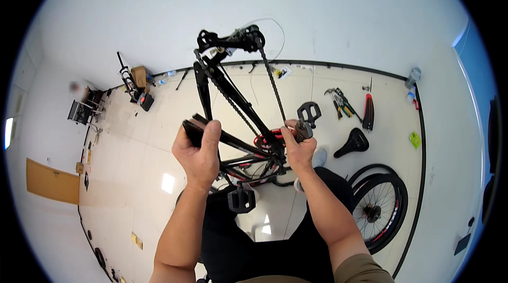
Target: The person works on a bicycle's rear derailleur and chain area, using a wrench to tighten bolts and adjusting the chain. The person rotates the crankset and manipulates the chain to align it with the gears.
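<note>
My left hand is closed round the end of a dark tube of the black bicycle frame. My right hand grips a grey metal tool beside the hanging chain; whether its fingers also hold the chain is unclear. The rear derailleur sits high on the frame. One pedal is just above my right hand, and another pedal is below my left. A red part shows near the crank between my hands.
Pliers and other tools, a red-and-black part and a saddle lie right on the tiled floor. A wheel is at lower right. A fork and cardboard box stand by the far wall; bottles stand at right.
</note>
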`<state>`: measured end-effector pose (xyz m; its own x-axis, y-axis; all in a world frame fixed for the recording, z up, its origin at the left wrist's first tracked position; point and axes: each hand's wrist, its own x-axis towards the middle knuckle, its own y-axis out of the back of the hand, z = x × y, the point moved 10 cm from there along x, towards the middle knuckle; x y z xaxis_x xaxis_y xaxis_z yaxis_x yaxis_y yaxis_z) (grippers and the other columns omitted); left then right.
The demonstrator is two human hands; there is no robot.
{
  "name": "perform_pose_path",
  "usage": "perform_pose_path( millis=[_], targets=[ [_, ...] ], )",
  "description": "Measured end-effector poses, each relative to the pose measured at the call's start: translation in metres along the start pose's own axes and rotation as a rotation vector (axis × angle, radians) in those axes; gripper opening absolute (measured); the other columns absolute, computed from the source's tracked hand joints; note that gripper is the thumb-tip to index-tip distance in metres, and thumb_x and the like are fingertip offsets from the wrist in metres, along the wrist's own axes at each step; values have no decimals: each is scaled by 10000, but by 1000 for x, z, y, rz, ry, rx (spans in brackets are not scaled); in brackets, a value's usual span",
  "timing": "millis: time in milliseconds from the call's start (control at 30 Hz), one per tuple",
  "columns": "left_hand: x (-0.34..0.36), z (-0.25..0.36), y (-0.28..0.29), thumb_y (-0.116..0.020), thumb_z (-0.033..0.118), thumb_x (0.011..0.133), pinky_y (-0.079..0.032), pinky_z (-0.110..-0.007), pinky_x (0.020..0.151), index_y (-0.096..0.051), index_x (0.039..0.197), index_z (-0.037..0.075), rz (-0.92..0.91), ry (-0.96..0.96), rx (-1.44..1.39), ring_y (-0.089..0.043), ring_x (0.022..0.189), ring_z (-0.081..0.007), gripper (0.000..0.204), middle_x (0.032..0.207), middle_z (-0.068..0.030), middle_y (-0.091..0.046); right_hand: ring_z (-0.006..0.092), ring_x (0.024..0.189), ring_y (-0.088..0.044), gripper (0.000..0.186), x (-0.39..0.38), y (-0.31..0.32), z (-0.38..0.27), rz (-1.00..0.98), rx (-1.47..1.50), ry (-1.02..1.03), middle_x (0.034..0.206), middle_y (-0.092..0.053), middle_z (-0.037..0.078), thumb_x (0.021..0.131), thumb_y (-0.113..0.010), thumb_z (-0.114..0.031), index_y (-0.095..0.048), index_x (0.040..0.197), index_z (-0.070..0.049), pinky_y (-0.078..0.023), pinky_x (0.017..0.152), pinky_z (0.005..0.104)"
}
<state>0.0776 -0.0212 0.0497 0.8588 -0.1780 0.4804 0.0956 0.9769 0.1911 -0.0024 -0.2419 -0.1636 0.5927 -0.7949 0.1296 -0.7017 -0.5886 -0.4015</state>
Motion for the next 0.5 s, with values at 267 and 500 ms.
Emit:
perform_pose_path(
  millis=[267,500],
  targets=[
    [-2,6,5,-754,165,882,-345,-227,573,-519,766,43,-14,-12,4,-408,644,-56,289,693,42,-492,119,786,-598,214,69,-68,-127,-44,-86,365,989,-671,73,847,-784,-107,-695,1005,6,-498,712,263],
    [-4,9,2,-770,168,875,-354,-230,572,-507,762,36,-40,-38,-3,-419,642,-66,315,698,23,-502,36,610,-438,152,89,-67,-127,-1,19,302,690,-556,-51,890,-760,-148,-675,854,-26,-368,549,226]
  ],
)
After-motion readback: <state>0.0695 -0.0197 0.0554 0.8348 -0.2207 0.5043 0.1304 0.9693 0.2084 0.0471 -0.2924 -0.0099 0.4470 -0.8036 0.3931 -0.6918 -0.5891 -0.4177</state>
